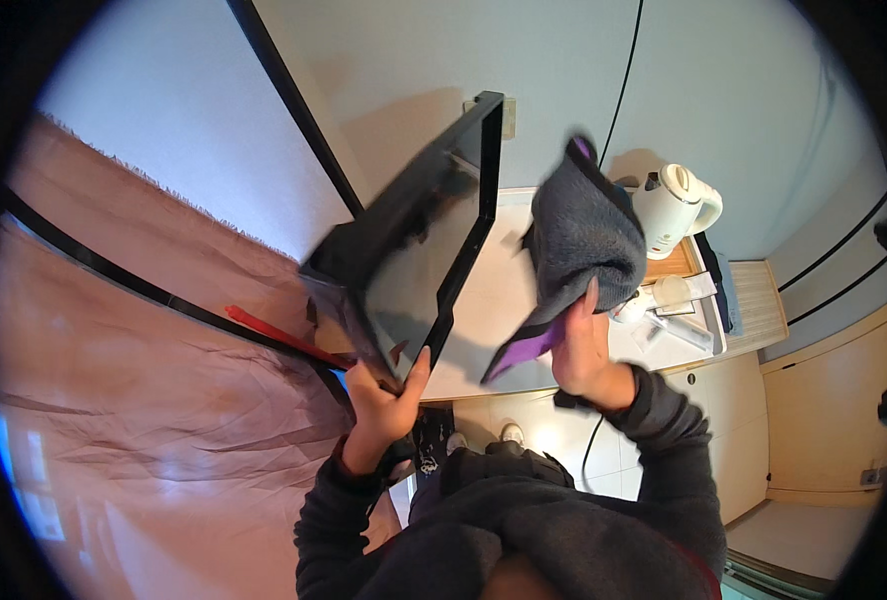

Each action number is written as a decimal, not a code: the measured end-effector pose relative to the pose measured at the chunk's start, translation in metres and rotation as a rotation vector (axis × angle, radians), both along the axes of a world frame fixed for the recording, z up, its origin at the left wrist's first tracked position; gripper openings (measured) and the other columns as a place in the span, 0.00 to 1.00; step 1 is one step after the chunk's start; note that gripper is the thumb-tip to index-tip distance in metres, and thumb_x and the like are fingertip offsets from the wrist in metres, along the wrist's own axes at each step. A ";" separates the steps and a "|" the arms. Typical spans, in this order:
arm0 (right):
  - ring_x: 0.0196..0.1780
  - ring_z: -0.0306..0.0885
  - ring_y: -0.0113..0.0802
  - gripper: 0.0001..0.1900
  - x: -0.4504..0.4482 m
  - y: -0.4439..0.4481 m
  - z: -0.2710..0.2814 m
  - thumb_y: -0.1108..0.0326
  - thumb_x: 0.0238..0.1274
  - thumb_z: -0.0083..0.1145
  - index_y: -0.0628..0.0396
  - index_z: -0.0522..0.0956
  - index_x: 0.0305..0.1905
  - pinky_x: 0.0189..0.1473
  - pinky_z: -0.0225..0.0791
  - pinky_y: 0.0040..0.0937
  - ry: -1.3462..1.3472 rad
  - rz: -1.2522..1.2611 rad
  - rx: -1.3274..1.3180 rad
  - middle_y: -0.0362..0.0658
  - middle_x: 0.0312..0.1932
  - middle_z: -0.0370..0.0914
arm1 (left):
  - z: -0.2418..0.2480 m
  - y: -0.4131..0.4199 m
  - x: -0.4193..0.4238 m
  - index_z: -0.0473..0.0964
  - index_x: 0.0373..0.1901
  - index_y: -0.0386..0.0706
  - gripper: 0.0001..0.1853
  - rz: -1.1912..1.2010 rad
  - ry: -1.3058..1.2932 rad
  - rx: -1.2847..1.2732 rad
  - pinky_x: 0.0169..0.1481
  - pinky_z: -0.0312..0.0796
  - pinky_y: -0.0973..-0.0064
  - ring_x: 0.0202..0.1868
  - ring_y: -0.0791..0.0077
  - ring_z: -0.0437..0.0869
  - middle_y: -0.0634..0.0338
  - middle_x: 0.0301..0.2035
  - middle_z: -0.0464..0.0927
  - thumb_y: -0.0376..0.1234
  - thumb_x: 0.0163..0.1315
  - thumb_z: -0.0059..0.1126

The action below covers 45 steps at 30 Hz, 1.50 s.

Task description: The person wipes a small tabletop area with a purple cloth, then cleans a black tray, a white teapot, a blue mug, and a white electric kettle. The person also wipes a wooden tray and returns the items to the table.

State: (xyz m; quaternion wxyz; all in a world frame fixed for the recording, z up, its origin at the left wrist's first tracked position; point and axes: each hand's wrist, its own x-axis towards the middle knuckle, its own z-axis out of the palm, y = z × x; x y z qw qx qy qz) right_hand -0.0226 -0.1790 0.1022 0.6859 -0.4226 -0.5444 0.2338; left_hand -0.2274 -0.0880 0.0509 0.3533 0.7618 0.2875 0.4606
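Observation:
My left hand grips the near lower edge of a black box-like tray, thumb on its rim. The tray is held tilted in the air, and its glossy inner face shows blurred reflections. My right hand holds a dark grey plush cloth with a purple underside, raised to the right of the tray and apart from it. Part of the cloth folds over above my fingers and is slightly blurred. Both are above a white tabletop.
At the right, a white electric kettle stands by a wooden board and small packages. A brownish-pink fabric sheet hangs left, crossed by a black bar and a red strip. A cable runs down the wall.

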 end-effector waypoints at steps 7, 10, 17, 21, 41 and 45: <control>0.38 0.78 0.39 0.32 0.032 0.076 0.067 0.39 0.45 0.66 0.55 0.79 0.46 0.41 0.72 0.34 -1.079 -0.192 0.545 0.43 0.37 0.79 | 0.004 -0.011 0.007 0.74 0.28 0.35 0.09 -0.133 -0.091 0.118 0.21 0.63 0.75 0.14 0.67 0.73 0.57 0.14 0.73 0.27 0.53 0.68; 0.24 0.67 0.48 0.31 0.058 0.091 0.070 0.40 0.33 0.73 0.58 0.71 0.26 0.27 0.62 0.35 -0.975 -0.206 0.486 0.46 0.20 0.68 | 0.007 -0.015 -0.004 0.75 0.33 0.32 0.09 -0.148 0.005 0.052 0.29 0.69 0.77 0.22 0.71 0.78 0.55 0.21 0.78 0.26 0.55 0.66; 0.21 0.66 0.39 0.15 0.074 0.081 0.056 0.57 0.41 0.63 0.56 0.72 0.23 0.25 0.57 0.33 -1.093 -0.363 0.642 0.42 0.18 0.67 | -0.037 0.018 -0.021 0.58 0.65 0.31 0.50 -0.779 0.125 -0.263 0.62 0.63 0.68 0.60 0.62 0.69 0.48 0.59 0.67 0.48 0.47 0.74; 0.20 0.65 0.38 0.18 0.065 0.083 0.060 0.53 0.39 0.62 0.56 0.70 0.22 0.24 0.56 0.33 -1.113 -0.407 0.713 0.41 0.17 0.64 | -0.089 0.007 -0.004 0.50 0.71 0.35 0.37 -0.685 -0.246 -1.317 0.72 0.56 0.62 0.69 0.57 0.62 0.43 0.68 0.56 0.56 0.73 0.27; 0.52 0.72 0.50 0.35 0.067 0.003 0.079 0.35 0.53 0.50 0.61 0.76 0.46 0.62 0.57 0.55 -1.155 -0.129 0.425 0.48 0.43 0.76 | -0.019 0.008 0.036 0.68 0.62 0.43 0.24 -0.907 -0.461 -1.599 0.59 0.72 0.68 0.55 0.69 0.78 0.57 0.54 0.76 0.47 0.71 0.48; 0.73 0.52 0.58 0.32 0.066 -0.044 0.059 0.40 0.63 0.43 0.60 0.74 0.54 0.73 0.38 0.57 -0.974 -0.131 0.214 0.53 0.60 0.69 | -0.022 0.027 0.037 0.61 0.68 0.43 0.26 -0.922 -0.603 -1.456 0.61 0.70 0.68 0.58 0.67 0.76 0.57 0.58 0.72 0.45 0.73 0.44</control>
